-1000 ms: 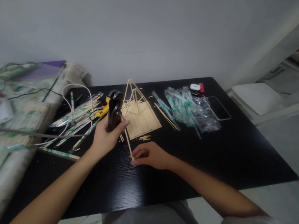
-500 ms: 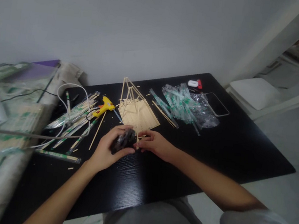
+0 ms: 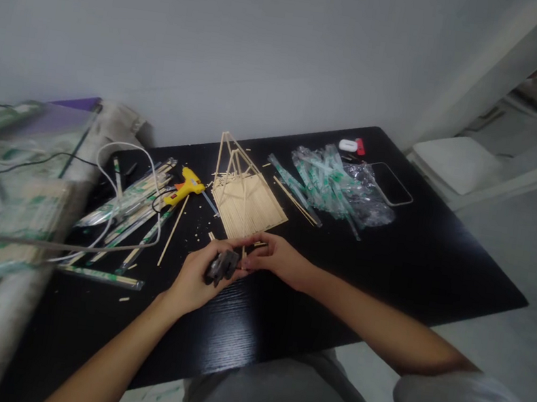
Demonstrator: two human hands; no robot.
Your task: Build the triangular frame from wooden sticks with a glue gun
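Note:
My left hand (image 3: 202, 279) is closed around a compact dark grey tool (image 3: 223, 267), whose kind I cannot make out. The fingers of my right hand (image 3: 276, 261) pinch a short thin wooden stick (image 3: 243, 255), and the fingertips of both hands meet around it. Just beyond them lies a flat panel of wooden sticks (image 3: 252, 209) laid side by side. A pointed frame of glued sticks (image 3: 235, 157) stands on the panel's far left part. A yellow glue gun (image 3: 186, 187) rests left of the panel, with a glue stick (image 3: 209, 204) beside it.
Wrapped chopsticks (image 3: 122, 208) and a white cable (image 3: 160, 213) lie to the left. Crumpled plastic wrappers (image 3: 325, 182), a phone (image 3: 390, 184) and a white earbud case (image 3: 348, 145) are on the right. Loose sticks (image 3: 295, 201) lie beside the panel. A stool (image 3: 456, 161) stands beyond the table.
My left hand has turned the dark tool and brought its fingers to the stick held by my right hand. The right hand has hardly moved. The view has shifted slightly.

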